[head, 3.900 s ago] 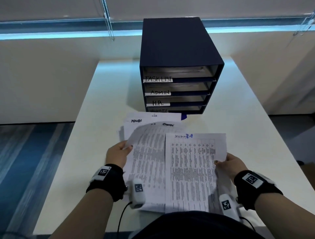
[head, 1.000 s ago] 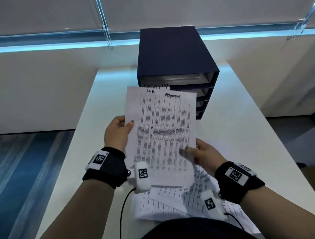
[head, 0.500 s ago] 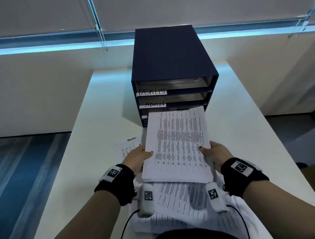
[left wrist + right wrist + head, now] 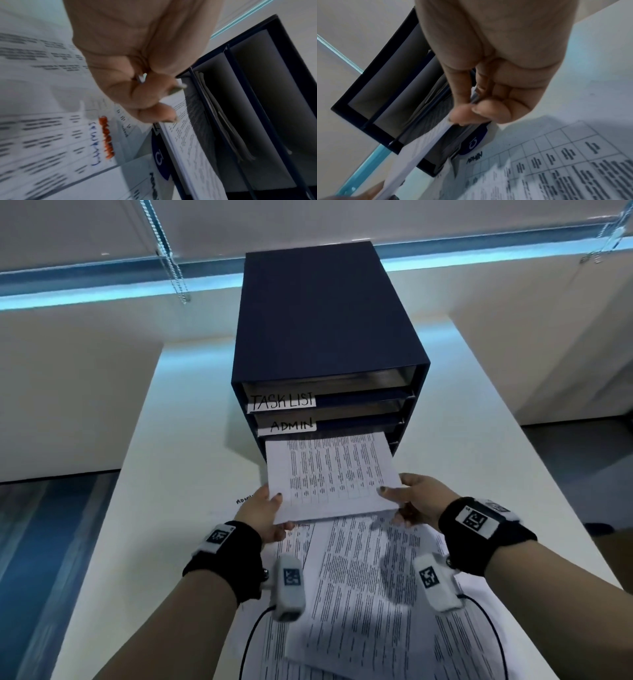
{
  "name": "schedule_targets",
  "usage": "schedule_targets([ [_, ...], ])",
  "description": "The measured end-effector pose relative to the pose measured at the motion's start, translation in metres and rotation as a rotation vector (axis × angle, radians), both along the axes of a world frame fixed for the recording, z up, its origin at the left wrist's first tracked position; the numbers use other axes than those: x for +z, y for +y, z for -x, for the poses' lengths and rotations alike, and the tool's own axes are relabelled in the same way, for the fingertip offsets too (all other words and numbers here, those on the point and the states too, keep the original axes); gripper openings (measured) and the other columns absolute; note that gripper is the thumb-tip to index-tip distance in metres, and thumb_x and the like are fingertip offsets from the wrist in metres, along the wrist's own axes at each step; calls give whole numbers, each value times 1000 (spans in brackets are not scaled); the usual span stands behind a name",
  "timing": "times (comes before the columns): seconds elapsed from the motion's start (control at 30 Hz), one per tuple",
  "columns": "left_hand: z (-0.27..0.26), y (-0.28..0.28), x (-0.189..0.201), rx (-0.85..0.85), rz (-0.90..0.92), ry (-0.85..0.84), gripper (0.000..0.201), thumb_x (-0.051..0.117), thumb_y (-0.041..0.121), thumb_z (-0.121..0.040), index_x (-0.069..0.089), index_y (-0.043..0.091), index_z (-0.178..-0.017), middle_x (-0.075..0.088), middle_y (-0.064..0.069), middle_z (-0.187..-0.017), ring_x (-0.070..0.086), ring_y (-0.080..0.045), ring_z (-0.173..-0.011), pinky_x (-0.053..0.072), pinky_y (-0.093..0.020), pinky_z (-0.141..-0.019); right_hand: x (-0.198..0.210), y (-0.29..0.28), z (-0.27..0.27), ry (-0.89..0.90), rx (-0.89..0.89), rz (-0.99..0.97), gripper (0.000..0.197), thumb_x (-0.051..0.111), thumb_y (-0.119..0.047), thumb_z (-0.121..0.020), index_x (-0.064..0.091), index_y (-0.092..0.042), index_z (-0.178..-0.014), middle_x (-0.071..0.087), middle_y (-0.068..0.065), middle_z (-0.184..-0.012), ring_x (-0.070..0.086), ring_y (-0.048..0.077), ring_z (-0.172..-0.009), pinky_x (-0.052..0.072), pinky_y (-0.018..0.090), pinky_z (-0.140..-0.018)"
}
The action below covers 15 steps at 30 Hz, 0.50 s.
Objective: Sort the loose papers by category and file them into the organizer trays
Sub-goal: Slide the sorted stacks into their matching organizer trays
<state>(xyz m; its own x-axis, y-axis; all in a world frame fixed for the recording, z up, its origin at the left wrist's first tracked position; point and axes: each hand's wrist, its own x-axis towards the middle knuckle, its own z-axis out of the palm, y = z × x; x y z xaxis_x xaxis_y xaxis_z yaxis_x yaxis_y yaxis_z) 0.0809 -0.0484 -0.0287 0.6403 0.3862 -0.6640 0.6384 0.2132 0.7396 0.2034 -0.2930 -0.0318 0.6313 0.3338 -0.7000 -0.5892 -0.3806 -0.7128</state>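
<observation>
A dark blue organizer (image 4: 325, 313) (image 4: 257, 108) (image 4: 388, 83) stands at the table's far middle, with trays labelled TASK LIST (image 4: 282, 401) and ADMIN (image 4: 291, 425). A thin stack of printed sheets (image 4: 329, 477) (image 4: 193, 146) (image 4: 412, 159) lies level, its far edge inside the slot just under the ADMIN tray. My left hand (image 4: 263, 513) (image 4: 150, 102) pinches the stack's near left corner. My right hand (image 4: 412, 496) (image 4: 481, 108) pinches its near right edge. More loose printed papers (image 4: 359, 594) (image 4: 42, 128) (image 4: 565, 169) lie spread on the table below my hands.
The white table (image 4: 496, 474) runs forward to the wall, with bare surface either side of the organizer. A sheet marked ADMIN (image 4: 475, 157) lies by the organizer's foot. Blue-striped floor (image 4: 41, 559) lies beyond the left edge, and cables (image 4: 250, 635) trail from my wrists.
Earlier both hands sorted papers on the table. I lifted a stack, laid it flat, and moved it forward; its far edge has now slid into the slot under the ADMIN tray.
</observation>
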Motion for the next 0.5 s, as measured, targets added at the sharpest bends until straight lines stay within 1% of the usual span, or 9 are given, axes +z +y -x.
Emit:
schedule_targets([
  [0.07, -16, 3, 3, 47, 23, -5, 19, 34, 14, -102, 47, 14, -117, 59, -14, -92, 48, -18, -46, 37, -15, -37, 0, 2, -8, 8, -51, -25, 49, 69, -12, -84, 47, -4, -126, 64, 18, -74, 52, 18, -38, 41, 21, -37],
  [0.13, -32, 4, 5, 100, 77, -8, 19, 39, 14, -101, 48, 12, -118, 60, -16, -103, 51, -19, -51, 41, -17, -39, 2, 7, -18, 42, -142, -84, 31, 65, -11, -87, 47, -8, -111, 58, 10, -60, 46, 15, -34, 36, 19, -35],
  [0.2, -46, 4, 7, 181, 184, -34, 33, 46, 11, -98, 43, 7, -131, 58, -21, -121, 55, -21, -59, 49, -22, -44, 3, 13, -29, 80, -235, -122, 24, 64, -13, -88, 43, -15, -99, 51, 6, -56, 42, 13, -34, 34, 19, -35],
  [0.23, -52, 4, 7, 242, 242, -64, 42, 48, 7, -97, 38, 5, -137, 54, -23, -127, 57, -23, -65, 53, -26, -49, 5, 17, -34, 97, -265, -144, 21, 62, -12, -90, 41, -15, -93, 48, 5, -55, 41, 12, -34, 34, 18, -35],
  [0.27, -58, 5, 7, 301, 280, -97, 50, 49, 2, -95, 31, 3, -141, 51, -25, -131, 60, -26, -73, 56, -29, -60, 6, 21, -38, 108, -298, -169, 18, 59, -9, -92, 42, -13, -89, 47, 5, -53, 42, 11, -34, 35, 18, -35],
  [0.33, -69, 6, 8, 347, 280, -160, 53, 46, -7, -93, 25, -4, -143, 46, -27, -136, 59, -29, -92, 54, -35, -85, 10, 33, -47, 139, -404, -274, 12, 51, -1, -94, 44, -7, -86, 55, 7, -48, 53, 13, -36, 45, 19, -37],
  [0.37, -74, 5, 9, 324, 248, -186, 48, 43, -9, -93, 28, -10, -139, 45, -28, -137, 56, -27, -97, 50, -34, -94, 11, 39, -50, 148, -465, -325, 10, 47, 2, -95, 45, -5, -87, 61, 8, -49, 61, 15, -41, 51, 21, -41],
  [0.43, -82, 5, 8, 297, 205, -235, 40, 41, -11, -92, 37, -14, -132, 50, -27, -131, 57, -21, -94, 42, -31, -103, 13, 49, -56, 147, -531, -396, 15, 40, 6, -96, 48, -2, -86, 68, 10, -59, 69, 15, -51, 58, 25, -51],
  [0.5, -86, 7, 6, 290, 187, -250, 27, 41, -11, -92, 51, -7, -116, 59, -19, -113, 58, -16, -87, 39, -33, -107, 14, 60, -60, 141, -581, -472, 22, 37, 8, -95, 50, -1, -81, 66, 13, -72, 71, 18, -59, 60, 29, -64],
])
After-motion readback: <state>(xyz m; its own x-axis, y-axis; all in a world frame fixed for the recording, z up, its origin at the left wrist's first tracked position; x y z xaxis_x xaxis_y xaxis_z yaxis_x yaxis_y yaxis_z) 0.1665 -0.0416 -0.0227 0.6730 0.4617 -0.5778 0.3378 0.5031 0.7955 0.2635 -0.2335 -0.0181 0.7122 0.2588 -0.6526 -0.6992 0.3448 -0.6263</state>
